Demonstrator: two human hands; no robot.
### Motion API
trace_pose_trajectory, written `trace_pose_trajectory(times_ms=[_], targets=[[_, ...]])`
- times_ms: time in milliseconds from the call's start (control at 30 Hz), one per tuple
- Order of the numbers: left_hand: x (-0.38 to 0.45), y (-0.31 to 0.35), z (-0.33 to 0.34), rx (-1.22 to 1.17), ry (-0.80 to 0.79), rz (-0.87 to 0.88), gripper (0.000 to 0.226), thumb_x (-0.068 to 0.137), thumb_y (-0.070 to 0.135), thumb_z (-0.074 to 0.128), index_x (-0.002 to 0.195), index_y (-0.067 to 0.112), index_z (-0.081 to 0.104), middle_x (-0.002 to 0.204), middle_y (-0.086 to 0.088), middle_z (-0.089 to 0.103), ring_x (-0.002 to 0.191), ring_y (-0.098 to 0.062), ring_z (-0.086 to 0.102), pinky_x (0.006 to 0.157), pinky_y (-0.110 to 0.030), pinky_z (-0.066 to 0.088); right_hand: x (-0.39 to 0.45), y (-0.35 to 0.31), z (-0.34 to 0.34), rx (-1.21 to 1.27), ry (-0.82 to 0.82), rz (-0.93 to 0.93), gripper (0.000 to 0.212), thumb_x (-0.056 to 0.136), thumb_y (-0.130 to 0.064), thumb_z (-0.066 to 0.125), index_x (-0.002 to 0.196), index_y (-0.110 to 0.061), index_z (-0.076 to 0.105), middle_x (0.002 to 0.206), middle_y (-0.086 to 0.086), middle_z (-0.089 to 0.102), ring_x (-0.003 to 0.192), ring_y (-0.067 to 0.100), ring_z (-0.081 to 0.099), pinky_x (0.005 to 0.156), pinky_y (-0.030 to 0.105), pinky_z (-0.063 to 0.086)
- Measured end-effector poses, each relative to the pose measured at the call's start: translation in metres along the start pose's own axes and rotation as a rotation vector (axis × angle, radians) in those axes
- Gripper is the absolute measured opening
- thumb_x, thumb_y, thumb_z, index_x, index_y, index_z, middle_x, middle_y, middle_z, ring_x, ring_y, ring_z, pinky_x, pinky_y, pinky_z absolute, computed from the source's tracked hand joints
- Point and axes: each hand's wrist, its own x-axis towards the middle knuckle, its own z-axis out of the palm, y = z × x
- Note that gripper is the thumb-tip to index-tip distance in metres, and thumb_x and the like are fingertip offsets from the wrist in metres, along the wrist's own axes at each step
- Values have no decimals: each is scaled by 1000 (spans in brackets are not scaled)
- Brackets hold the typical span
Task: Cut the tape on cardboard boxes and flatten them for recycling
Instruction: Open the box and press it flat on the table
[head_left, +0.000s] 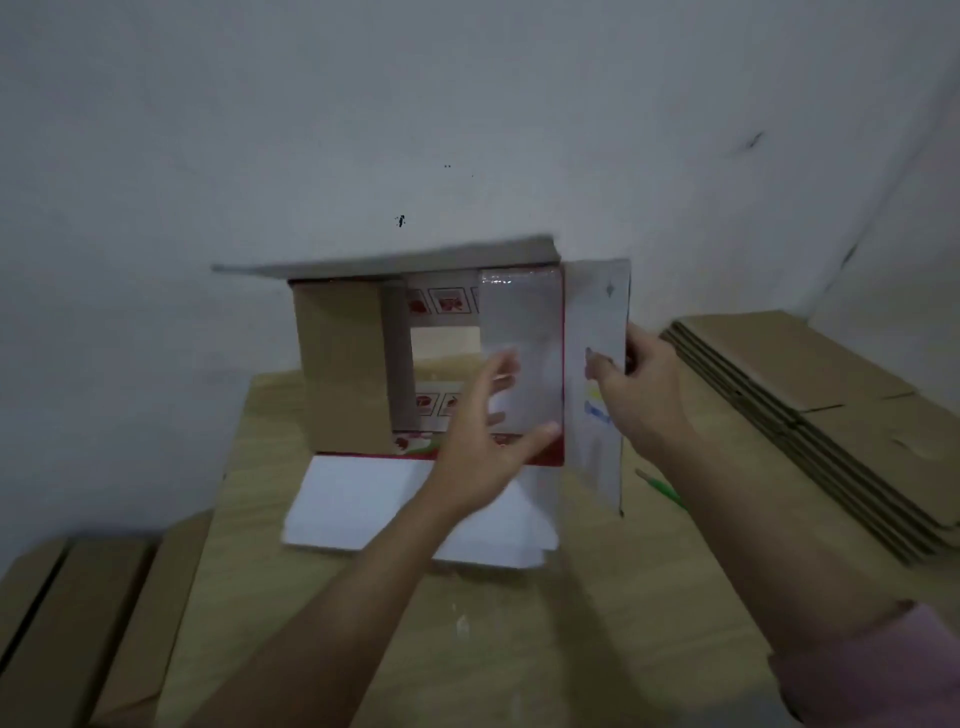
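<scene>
While the right hand (636, 387) pinches the white printed side flap (597, 374), thumb in front, the left hand (480, 444) spreads straight fingers against the glossy taped inner flap (522, 332) of the red-trimmed brown cardboard box (343, 364), open-ended on the pale wooden table (597, 597); smooth white bottom flap (358, 501) below the palm.

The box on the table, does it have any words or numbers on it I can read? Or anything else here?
No text can be read anywhere.
Open cardboard box: red pictures in small frames on its inner panels, too blurred to show any words.
Right flap gripped by the right hand: yellow and blue marks and a small dark symbol, all too blurred to read.
Flattened boxes: plain, no print visible.
</scene>
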Motion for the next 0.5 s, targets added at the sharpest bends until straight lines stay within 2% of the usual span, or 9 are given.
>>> trace_pose_trajectory(times_ms=[33, 67, 133, 167, 233, 300, 367, 433, 500], targets=[[2, -2, -6, -44, 129, -18, 68, 78, 37, 70, 136, 30, 34, 130, 20, 42, 122, 2, 43, 101, -33, 44, -4, 10, 1, -57, 38, 7, 19, 87, 3, 54, 89, -16, 58, 69, -8, 57, 59, -2, 52, 54, 10, 42], [4, -4, -13, -34, 254, 0, 64, 76, 39, 69, 131, 28, 37, 126, 19, 42, 119, 2, 44, 100, -37, 45, -8, 20, 1, -81, 67, 49, 14, 88, 0, 55, 88, -14, 59, 71, -5, 59, 63, 2, 55, 56, 14, 44], [5, -9, -25, 111, 424, 119, 63, 74, 30, 70, 127, 25, 36, 125, 10, 39, 118, -4, 44, 98, -45, 45, -12, 37, 0, -127, 76, 145, 6, 86, -1, 58, 86, -3, 64, 76, 9, 64, 69, 20, 59, 58, 29, 48], [6, -13, -31, 183, 459, 178, 70, 74, 16, 71, 132, 22, 33, 130, 5, 35, 122, -8, 41, 101, -45, 43, -12, 46, -2, -165, 55, 171, 5, 84, 2, 58, 83, 2, 63, 75, 13, 64, 68, 25, 59, 54, 27, 46], [12, -18, -43, 357, 462, 227, 82, 72, -4, 67, 142, 15, 29, 138, -2, 31, 129, -11, 33, 109, -33, 34, -12, 55, -6, -270, 3, 200, 10, 80, 6, 56, 70, 7, 57, 62, 11, 56, 58, 26, 50, 43, 15, 35], [23, -23, -58, 678, 455, 288, 82, 72, -4, 67, 143, 14, 31, 141, -10, 33, 129, -16, 30, 107, -27, 28, -11, 55, -9, -385, -50, 183, 27, 80, 5, 52, 56, -7, 45, 55, 2, 45, 50, 16, 40, 37, 11, 31], [38, -28, -72, 907, 488, 356, 78, 71, -1, 68, 139, 16, 35, 140, -13, 33, 127, -26, 29, 105, -38, 31, -5, 53, -12, -478, -101, 140, 38, 80, 4, 52, 53, -17, 34, 52, -2, 39, 46, 9, 34, 39, 11, 33], [52, -28, -85, 978, 544, 335, 67, 75, 2, 68, 136, 16, 44, 140, -14, 37, 124, -30, 28, 100, -48, 35, 1, 46, -15, -558, -154, 126, 42, 81, 1, 54, 50, -18, 32, 49, -4, 38, 44, 7, 33, 38, 12, 33], [64, -24, -95, 1038, 576, 323, 55, 79, 8, 66, 131, 16, 51, 139, -10, 46, 123, -28, 28, 96, -49, 30, 6, 43, -17, -597, -188, 116, 44, 81, 1, 57, 48, -18, 33, 47, -5, 38, 44, 7, 34, 37, 13, 34]])
